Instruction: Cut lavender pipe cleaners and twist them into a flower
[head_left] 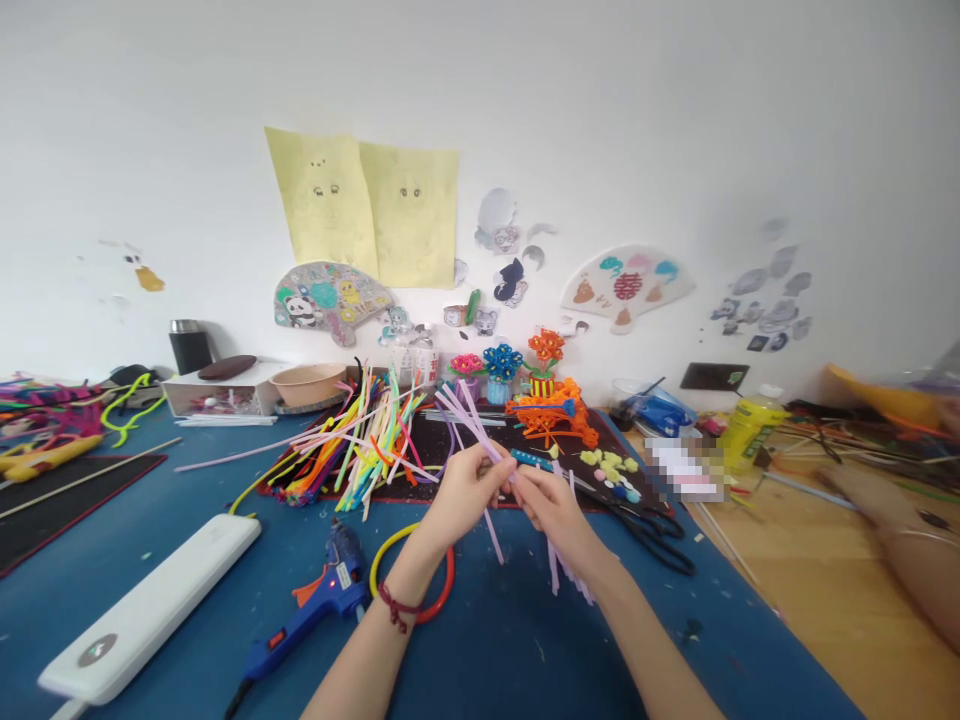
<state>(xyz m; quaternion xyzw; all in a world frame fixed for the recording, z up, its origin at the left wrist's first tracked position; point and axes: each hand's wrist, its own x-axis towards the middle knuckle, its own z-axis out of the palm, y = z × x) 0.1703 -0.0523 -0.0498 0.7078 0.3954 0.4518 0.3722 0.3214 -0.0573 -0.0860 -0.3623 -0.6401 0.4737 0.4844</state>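
Observation:
My left hand [471,487] and my right hand [551,505] meet over the middle of the table, fingers closed around a bunch of lilac pipe cleaners [471,412]. The upper ends fan out above my left fingers, while other lilac lengths hang down below both hands. Exactly how the strands cross between the fingertips is hidden. Just right of my right hand lie black-handled scissors [649,530]. A loose heap of multicoloured pipe cleaners [382,430] is to the left of my left hand.
A blue glue gun [330,590] and a white power strip [154,610] lie at front left. Small pipe-cleaner flower pots [502,375] stand by the wall, beside orange pipe cleaners [555,412]. A yellow bottle [752,425] stands right; another person's arm [900,540] reaches in there.

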